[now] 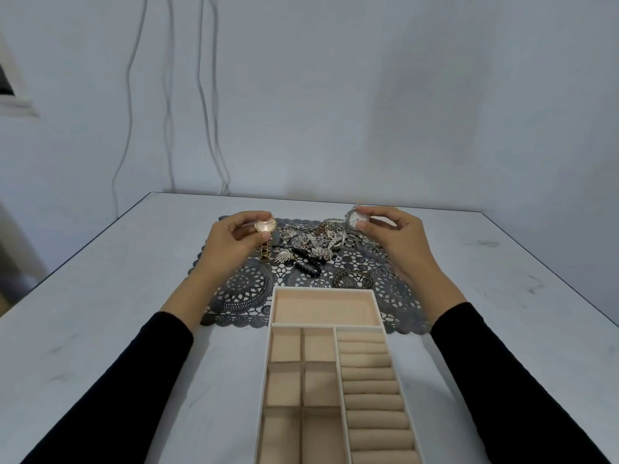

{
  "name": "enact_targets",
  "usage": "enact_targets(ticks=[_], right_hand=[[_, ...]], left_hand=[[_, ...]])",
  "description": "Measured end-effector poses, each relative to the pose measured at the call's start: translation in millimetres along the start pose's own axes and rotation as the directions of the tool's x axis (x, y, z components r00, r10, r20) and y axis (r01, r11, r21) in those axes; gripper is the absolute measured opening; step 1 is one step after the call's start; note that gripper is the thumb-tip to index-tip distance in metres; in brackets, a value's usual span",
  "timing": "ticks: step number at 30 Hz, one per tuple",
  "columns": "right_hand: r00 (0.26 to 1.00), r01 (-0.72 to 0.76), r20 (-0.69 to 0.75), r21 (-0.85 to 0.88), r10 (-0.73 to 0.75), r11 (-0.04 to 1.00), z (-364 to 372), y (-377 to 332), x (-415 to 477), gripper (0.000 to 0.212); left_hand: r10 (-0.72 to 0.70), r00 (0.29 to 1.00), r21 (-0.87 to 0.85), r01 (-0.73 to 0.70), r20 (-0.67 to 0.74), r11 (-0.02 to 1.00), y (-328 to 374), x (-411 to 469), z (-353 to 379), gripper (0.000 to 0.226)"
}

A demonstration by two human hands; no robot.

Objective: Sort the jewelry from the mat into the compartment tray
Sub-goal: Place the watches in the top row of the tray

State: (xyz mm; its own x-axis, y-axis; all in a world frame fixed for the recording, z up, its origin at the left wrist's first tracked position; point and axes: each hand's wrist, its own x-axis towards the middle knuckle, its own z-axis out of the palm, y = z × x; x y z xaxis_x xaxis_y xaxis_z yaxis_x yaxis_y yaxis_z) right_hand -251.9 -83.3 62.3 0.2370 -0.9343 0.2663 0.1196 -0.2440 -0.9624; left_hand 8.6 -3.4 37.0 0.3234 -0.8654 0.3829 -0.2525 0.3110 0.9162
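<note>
Watches up in both hands: left hand (231,241) pinches the gold watch (265,226), right hand (397,237) pinches the silver watch (352,220), both above the mat (241,289). Tray (323,289) sits nearer the body, centred between the arms, wide compartment (321,311) closest, equal reach imo

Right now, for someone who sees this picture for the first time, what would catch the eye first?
The two raised watches: the left hand pinches a gold watch over the far left of the dark lace mat, the right hand a silver watch over its far right. Between them lies a tangled jewelry pile, and nearer the camera stands the beige compartment tray, its visible compartments empty.
</note>
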Motion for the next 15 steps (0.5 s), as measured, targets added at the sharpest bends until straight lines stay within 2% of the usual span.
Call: enact_targets(ticks=[11, 15], right_hand=[[0.993, 0.057, 0.095, 0.074, -0.064, 0.996, 19, -15, -37, 0.026], [0.987, 0.043, 0.151, 0.052, -0.051, 0.998, 33, -13, -49, 0.025]], left_hand=[[0.041, 0.999, 0.043, -0.039, -0.027, 0.998, 21, -36, -12, 0.03], [0.055, 0.998, 0.052, -0.052, -0.044, 0.997, 26, -46, -17, 0.031]])
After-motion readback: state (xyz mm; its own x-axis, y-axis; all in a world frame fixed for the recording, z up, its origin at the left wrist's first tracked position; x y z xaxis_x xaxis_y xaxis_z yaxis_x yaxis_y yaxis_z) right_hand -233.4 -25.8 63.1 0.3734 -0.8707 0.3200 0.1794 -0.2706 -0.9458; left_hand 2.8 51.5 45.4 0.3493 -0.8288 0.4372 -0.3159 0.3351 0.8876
